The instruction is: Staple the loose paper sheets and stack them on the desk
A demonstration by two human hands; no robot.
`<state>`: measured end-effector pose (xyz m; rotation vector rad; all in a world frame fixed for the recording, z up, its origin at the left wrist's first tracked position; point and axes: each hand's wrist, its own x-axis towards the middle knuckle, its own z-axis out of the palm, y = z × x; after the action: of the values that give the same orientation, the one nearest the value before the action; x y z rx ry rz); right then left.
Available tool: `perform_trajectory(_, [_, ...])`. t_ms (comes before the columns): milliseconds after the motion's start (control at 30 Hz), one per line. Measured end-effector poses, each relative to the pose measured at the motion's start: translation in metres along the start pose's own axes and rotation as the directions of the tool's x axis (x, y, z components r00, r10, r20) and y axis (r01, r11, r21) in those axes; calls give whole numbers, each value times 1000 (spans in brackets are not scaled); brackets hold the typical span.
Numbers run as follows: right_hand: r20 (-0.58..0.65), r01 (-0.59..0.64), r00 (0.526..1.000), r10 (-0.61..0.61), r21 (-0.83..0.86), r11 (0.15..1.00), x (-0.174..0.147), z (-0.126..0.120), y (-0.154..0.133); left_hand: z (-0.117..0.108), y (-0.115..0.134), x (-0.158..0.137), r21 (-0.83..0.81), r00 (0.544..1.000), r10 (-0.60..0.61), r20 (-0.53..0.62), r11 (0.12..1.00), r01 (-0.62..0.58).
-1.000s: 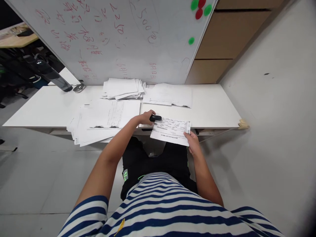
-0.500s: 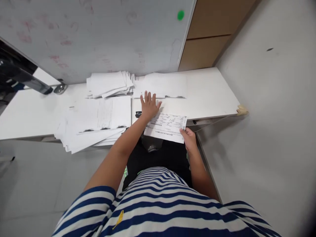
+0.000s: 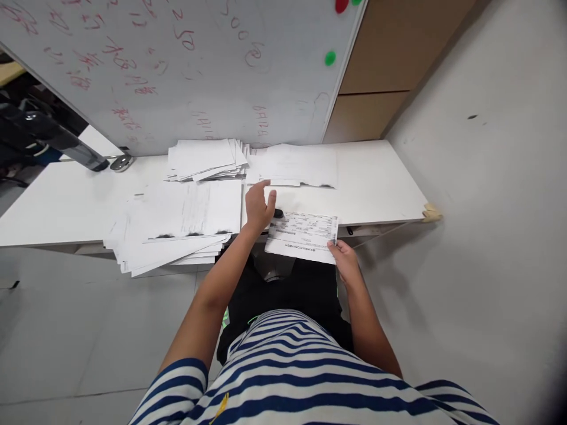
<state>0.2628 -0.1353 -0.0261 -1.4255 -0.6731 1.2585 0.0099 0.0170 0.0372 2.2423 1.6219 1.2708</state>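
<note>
My right hand (image 3: 346, 261) pinches the lower right corner of a printed sheet (image 3: 303, 236), which reaches over the desk's front edge. Left of that sheet, my left hand (image 3: 260, 205) hovers at the desk with thumb and forefinger apart and nothing visible in it. Just beside its thumb lies a small black object (image 3: 278, 213), partly hidden, its kind unclear. Beyond the fingertips is a flat stack of white paper (image 3: 305, 162). To the left are a fanned paper pile (image 3: 190, 206) and, behind it, another paper stack (image 3: 206, 158).
A whiteboard (image 3: 212, 77) with red writing stands along the back of the white desk (image 3: 376, 183). Brown boxes (image 3: 372, 118) and a wall (image 3: 487, 206) bound the right side. A computer mouse (image 3: 121, 163) and a dark cylindrical thing (image 3: 88, 156) are at the far left.
My left hand has drawn back and left from over the sheet's upper edge, its fingers now more curled. The black object shows right of it instead of left. The view has tilted up.
</note>
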Motion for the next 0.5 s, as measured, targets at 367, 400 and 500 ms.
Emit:
perform_trajectory(367, [-490,485,734,-471,-108,868,28,-30,-87,11,-31,-33,360,977,-60,204,933,-18])
perform_trajectory(400, [-479,471,746,-463,-112,875,28,-22,-87,11,-29,-33,355,976,-58,211,935,-21])
perform_trajectory(500, [-409,374,835,-369,-70,925,24,9,-73,7,-26,-32,354,972,-77,222,935,-7])
